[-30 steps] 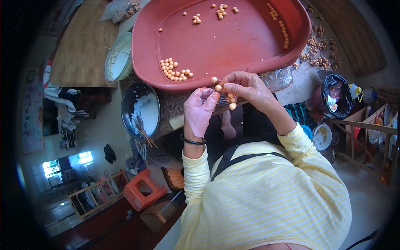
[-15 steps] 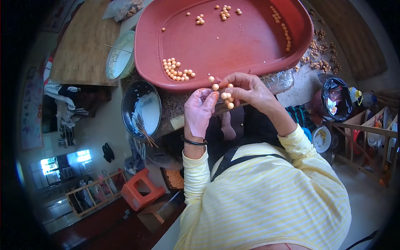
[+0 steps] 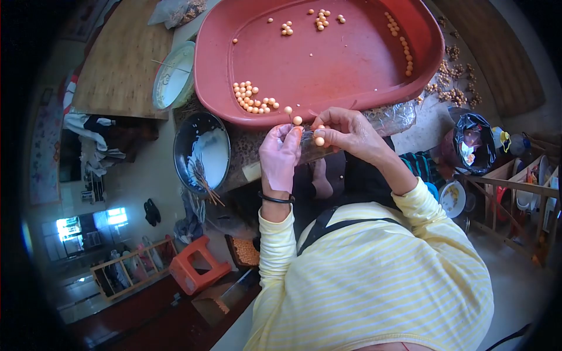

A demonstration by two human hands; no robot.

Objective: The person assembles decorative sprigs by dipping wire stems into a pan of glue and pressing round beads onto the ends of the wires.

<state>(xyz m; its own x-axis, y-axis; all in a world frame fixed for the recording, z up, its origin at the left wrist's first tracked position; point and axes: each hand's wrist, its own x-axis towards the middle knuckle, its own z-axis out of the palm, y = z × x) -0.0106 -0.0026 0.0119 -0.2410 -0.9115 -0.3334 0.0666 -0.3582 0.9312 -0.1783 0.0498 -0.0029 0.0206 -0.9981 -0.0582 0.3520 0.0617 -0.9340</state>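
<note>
Just below the near rim of a red plastic tub [image 3: 275, 120], my two hands are close together. My left hand [image 3: 280, 151] is pinched around thin stems, with orange beads [image 3: 297, 120] at their tips above the fingers. Thumb and fingers of my right hand [image 3: 350, 136] close on more orange beads [image 3: 319, 141], partly hidden by the fingers. Loose orange beads [image 3: 256, 105] lie in the tub's near left corner, and others sit along its far and right sides.
Left of my hands is a dark bowl [image 3: 182, 153] with white contents and a bundle of sticks [image 3: 202, 175]. Behind it stands a pale green bowl [image 3: 190, 73]. Beaded sprigs [image 3: 452, 93] lie right of the tub, near a black-lined bin [image 3: 475, 134]. A red stool [image 3: 199, 266] is lower left.
My right hand has moved slightly up and left, and fewer beads show below its fingers. The tub and bowls appear shifted slightly right in view.
</note>
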